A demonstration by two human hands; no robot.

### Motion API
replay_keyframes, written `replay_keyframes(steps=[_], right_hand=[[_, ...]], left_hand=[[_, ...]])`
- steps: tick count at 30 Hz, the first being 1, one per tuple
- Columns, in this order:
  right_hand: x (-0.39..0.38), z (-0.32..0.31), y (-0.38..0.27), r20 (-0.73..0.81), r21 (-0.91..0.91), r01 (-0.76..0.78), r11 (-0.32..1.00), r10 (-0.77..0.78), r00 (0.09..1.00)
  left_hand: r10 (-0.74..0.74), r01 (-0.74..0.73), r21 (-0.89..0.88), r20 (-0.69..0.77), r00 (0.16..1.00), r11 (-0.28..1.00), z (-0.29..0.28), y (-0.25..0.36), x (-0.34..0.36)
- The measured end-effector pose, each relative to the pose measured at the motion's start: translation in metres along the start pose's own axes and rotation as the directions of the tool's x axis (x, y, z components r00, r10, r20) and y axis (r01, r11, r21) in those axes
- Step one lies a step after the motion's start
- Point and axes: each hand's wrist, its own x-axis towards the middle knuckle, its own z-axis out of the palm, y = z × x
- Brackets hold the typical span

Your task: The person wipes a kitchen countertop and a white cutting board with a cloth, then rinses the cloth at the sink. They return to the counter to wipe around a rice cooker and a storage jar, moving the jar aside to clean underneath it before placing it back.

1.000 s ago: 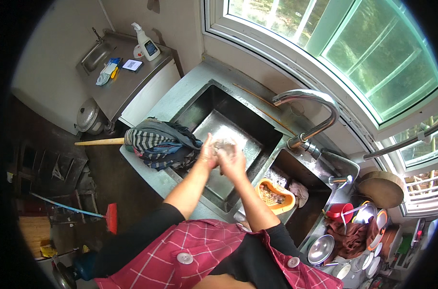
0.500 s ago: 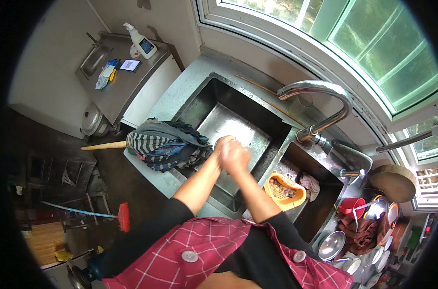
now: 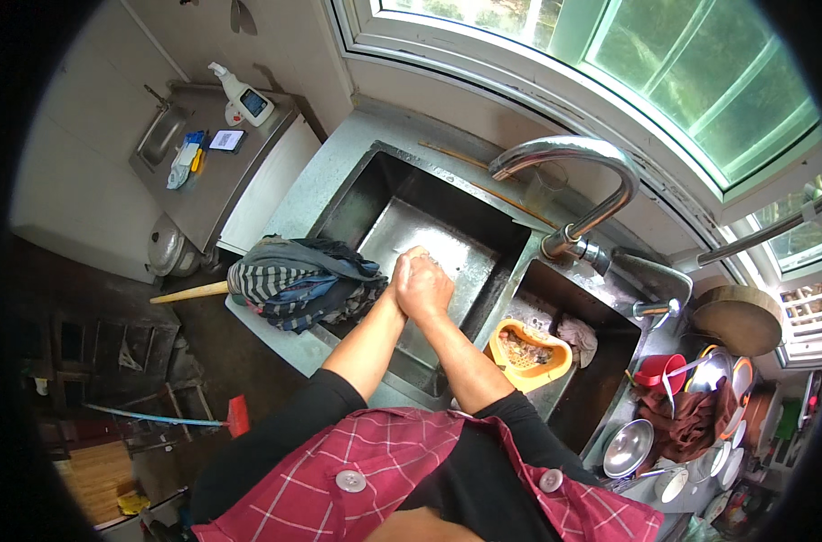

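Observation:
Over the large steel sink basin (image 3: 447,226) my two hands are clasped together. My right hand (image 3: 427,289) is closed around my left hand (image 3: 402,268), whose fingers are mostly hidden behind it. Whether anything lies between the palms does not show. Just left of my left wrist, a rag mop head (image 3: 307,282) of striped and dark cloth rests across the basin's left edge. Its wooden handle (image 3: 189,292) sticks out past the counter. The tall curved faucet (image 3: 601,149) stands right of the hands; I see no water running from it.
In the smaller basin (image 3: 581,397) sit a yellow strainer basket (image 3: 544,370) with food scraps and a crumpled cloth (image 3: 577,338). Metal bowls (image 3: 628,449), a red scoop (image 3: 659,370) and a brown cloth (image 3: 686,425) crowd the right. A spray bottle (image 3: 244,95) stands on the far-left counter.
The view has shifted slightly. My hands stay clasped over the large basin, with the grip turned a little; the mop lies where it was.

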Motion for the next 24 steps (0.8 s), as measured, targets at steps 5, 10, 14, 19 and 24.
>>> replay_keyframes(steps=[5,10,14,19,24], right_hand=[[0.053,-0.010,0.060,-0.302,0.222,-0.230,0.947,0.291,0.908],[0.046,-0.014,0.084,-0.362,0.428,0.060,0.902,0.110,0.926],[0.035,-0.032,0.112,0.577,0.815,-0.568,-0.112,0.069,0.814],[0.008,-0.040,0.078,0.710,0.673,-0.737,0.066,-0.335,0.619],[0.017,-0.032,0.071,0.434,0.873,-0.476,-0.104,-0.278,0.857]], left_hand=[[0.269,0.265,0.648,-0.095,0.958,-0.714,0.007,-0.028,-0.010],[-0.162,-0.086,0.366,-0.183,0.970,-0.926,0.034,-0.085,-0.036],[-0.437,-0.375,0.306,-0.163,0.885,-0.875,0.042,-0.144,-0.057],[-0.614,-0.521,0.349,-0.255,0.747,-0.779,0.014,-0.180,-0.078],[-0.617,-0.524,0.445,-0.086,0.782,-0.726,0.041,-0.169,-0.081]])
